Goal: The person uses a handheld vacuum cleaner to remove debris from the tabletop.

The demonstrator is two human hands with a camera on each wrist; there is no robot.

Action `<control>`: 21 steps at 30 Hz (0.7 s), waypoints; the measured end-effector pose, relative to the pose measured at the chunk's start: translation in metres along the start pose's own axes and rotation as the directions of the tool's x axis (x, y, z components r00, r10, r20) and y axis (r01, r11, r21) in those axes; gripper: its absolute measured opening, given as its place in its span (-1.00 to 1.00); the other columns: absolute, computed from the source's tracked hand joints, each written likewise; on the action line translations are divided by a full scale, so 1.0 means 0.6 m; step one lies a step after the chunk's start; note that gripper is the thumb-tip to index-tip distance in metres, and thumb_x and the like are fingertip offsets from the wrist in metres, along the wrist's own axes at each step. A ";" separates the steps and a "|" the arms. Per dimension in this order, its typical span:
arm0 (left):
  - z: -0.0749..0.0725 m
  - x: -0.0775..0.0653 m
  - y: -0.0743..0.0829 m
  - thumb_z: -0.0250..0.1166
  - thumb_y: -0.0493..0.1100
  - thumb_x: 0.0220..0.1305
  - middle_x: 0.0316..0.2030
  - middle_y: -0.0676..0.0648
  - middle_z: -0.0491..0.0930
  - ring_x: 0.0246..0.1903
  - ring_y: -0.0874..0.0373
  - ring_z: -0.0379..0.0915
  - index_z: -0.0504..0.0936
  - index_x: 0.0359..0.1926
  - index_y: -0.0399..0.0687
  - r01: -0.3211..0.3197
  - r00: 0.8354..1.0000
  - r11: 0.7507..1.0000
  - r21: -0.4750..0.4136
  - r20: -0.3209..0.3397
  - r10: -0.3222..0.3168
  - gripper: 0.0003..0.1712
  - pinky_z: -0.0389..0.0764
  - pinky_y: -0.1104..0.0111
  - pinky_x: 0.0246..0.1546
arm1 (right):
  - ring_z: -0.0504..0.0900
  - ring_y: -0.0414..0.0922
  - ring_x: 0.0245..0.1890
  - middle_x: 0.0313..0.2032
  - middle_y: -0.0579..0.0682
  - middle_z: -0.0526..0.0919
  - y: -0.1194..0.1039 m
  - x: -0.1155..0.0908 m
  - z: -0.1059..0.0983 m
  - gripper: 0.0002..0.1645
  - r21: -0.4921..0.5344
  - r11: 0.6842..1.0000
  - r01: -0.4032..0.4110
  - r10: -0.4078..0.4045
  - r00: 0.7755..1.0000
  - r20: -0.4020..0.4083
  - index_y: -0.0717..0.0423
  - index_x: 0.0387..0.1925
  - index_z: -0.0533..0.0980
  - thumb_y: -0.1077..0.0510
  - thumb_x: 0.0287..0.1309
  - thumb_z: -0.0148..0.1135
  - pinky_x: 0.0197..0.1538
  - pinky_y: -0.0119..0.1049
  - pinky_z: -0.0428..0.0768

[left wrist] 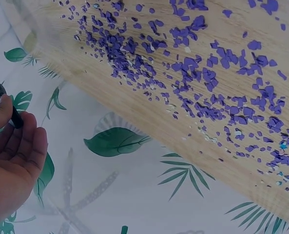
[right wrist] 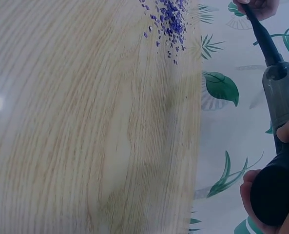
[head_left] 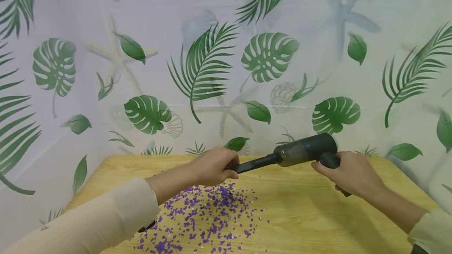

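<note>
A black handheld vacuum cleaner (head_left: 307,148) with a see-through dust cup is held up over the far part of the table. My right hand (head_left: 358,173) grips its handle, which shows dark and round-ended in the right wrist view. A slim black nozzle (head_left: 256,164) extends from the front of the cup toward the left. The nozzle's far end is between the thumb and fingers of my left hand (head_left: 217,166), partly covered by them. Small purple paper bits (head_left: 226,196) lie scattered below the left hand; the left wrist view shows them as loose flakes (left wrist: 193,73).
The wooden table (head_left: 307,218) ends at a back edge in front of a white hanging cloth (head_left: 219,7) printed with green leaves and starfish. A few pale and blue flecks (left wrist: 283,145) lie among the purple bits. A small dark object (head_left: 146,227) shows beneath the left sleeve.
</note>
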State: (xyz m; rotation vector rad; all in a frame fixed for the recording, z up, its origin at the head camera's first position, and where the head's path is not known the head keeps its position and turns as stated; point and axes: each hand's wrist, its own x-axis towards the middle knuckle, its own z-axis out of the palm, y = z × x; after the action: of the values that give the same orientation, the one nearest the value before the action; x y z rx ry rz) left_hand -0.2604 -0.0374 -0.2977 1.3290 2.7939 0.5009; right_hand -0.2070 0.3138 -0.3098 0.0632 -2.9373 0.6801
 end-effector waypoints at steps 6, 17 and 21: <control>0.005 0.014 -0.001 0.35 -0.12 0.33 -0.39 0.05 0.61 -0.44 0.26 0.45 0.68 -0.10 -0.14 0.001 1.000 0.999 0.042 -0.004 0.000 -0.78 0.50 0.46 -0.38 | 0.58 -0.13 -0.72 -0.74 -0.03 0.57 0.006 0.008 -0.002 -0.30 -0.012 1.000 0.005 -0.006 1.000 -0.015 0.16 -0.52 0.46 -0.41 0.21 0.19 -0.60 -0.24 0.49; 0.025 0.041 -0.010 0.36 -0.12 0.32 -0.41 0.05 0.64 -0.47 0.27 0.44 0.72 -0.19 -0.10 0.004 1.000 0.996 0.093 0.002 -0.004 -0.85 0.46 0.46 -0.40 | 0.55 -0.17 -0.77 -0.83 -0.14 0.51 0.023 0.011 0.007 -0.34 -0.070 0.997 0.038 -0.040 0.999 -0.031 0.14 -0.63 0.44 -0.33 0.26 0.19 -0.61 -0.26 0.50; 0.028 0.036 -0.014 0.36 -0.13 0.32 -0.43 0.04 0.63 -0.50 0.26 0.42 0.72 -0.19 -0.11 -0.004 1.000 0.996 0.093 0.008 0.003 -0.85 0.44 0.45 -0.44 | 0.53 -0.17 -0.77 -0.84 -0.14 0.49 0.020 0.006 0.014 -0.33 -0.064 0.997 0.034 -0.037 0.998 -0.053 0.14 -0.61 0.44 -0.35 0.23 0.22 -0.61 -0.26 0.48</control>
State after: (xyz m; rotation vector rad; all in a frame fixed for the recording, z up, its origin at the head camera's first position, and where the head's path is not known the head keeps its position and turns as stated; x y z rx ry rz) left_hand -0.2783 -0.0211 -0.3131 1.3496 2.8419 0.3686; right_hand -0.2123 0.3206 -0.3222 0.0891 -2.8961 0.5750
